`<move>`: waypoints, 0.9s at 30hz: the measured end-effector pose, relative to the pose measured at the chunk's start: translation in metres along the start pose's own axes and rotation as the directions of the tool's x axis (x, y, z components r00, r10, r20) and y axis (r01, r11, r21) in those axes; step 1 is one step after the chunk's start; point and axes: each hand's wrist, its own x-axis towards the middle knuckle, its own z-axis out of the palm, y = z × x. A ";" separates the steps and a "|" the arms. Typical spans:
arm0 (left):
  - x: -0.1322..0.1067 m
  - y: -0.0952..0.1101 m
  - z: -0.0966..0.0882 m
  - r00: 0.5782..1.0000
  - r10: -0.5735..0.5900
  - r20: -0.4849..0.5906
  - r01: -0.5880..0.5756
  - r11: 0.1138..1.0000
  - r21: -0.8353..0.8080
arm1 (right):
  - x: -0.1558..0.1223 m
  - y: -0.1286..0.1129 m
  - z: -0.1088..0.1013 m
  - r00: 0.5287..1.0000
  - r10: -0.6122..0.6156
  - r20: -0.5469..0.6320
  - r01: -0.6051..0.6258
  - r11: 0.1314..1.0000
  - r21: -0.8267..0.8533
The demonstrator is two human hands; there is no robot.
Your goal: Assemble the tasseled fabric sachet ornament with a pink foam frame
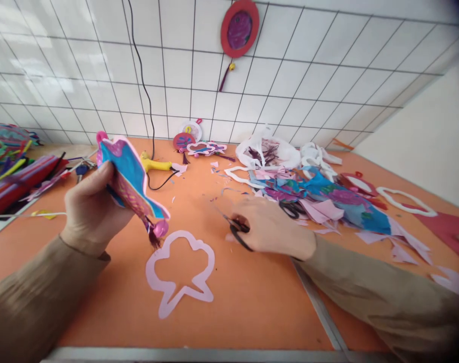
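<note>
My left hand (89,212) is closed around a flat painted ornament (124,164), blue and pink with a pale edge. A pink bell (160,228) and a dark tassel (153,238) hang from its lower end. Slightly smeared by motion, my right hand (276,227) grips black-handled scissors (240,236) low over the orange table, the blades pointing left and away from me. Between the hands, nearer to me, lies a pale pink cloud-shaped paper frame (211,262) with an open middle.
Behind the left hand stands a yellow glue gun (155,164) with a black cord. Painted scraps (327,194) and a white plastic bag (285,156) pile up at right. Coloured craft strips (28,176) lie far left. A round red ornament (225,30) hangs on the tiled wall.
</note>
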 end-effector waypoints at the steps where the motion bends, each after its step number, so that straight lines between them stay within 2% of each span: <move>1: 0.000 -0.001 -0.002 1.000 -0.003 0.006 0.003 1.000 -0.030 | -0.002 -0.007 0.001 1.000 -0.002 0.018 0.002 1.000 -0.017; 3: 0.000 -0.005 -0.006 0.998 -0.039 0.052 0.043 0.996 -0.080 | -0.002 -0.015 0.003 0.997 0.025 0.078 -0.023 0.999 -0.027; 6: -0.003 -0.021 -0.009 0.961 -0.239 0.136 0.244 0.969 -0.021 | 0.005 -0.006 0.008 0.988 0.119 0.101 -0.121 0.992 0.017; 7: -0.006 -0.029 -0.009 0.925 -0.355 0.136 0.355 0.935 0.027 | 0.009 0.001 0.009 0.984 0.156 0.082 -0.159 0.987 0.034; 9: -0.012 -0.043 -0.008 0.808 -0.573 0.136 0.555 0.818 0.149 | 0.017 0.020 0.011 0.972 0.232 0.032 -0.233 0.971 0.043; 11: -0.018 -0.056 -0.007 0.709 -0.698 0.101 0.665 0.709 0.234 | 0.023 0.038 0.011 0.968 0.250 0.007 -0.250 0.966 0.068; 14: -0.026 -0.067 -0.006 0.651 -0.748 0.130 0.701 0.658 0.276 | 0.027 0.051 0.011 0.950 0.306 -0.053 -0.302 0.950 0.082; 16: -0.027 -0.069 -0.007 0.649 -0.745 0.157 0.693 0.663 0.284 | 0.028 0.053 0.011 0.952 0.300 -0.061 -0.294 0.951 0.091; 22: -0.022 -0.064 -0.006 0.725 -0.672 0.151 0.643 0.739 0.200 | 0.025 0.058 0.006 0.994 0.089 0.058 -0.099 0.975 0.198; 25: -0.020 -0.063 -0.005 0.754 -0.643 0.134 0.615 0.763 0.201 | 0.023 0.057 0.003 0.991 0.112 0.079 -0.126 0.970 0.206; 27: -0.019 -0.063 -0.005 0.771 -0.620 0.143 0.589 0.781 0.208 | 0.021 0.050 0.002 0.989 0.146 0.000 -0.142 0.964 0.223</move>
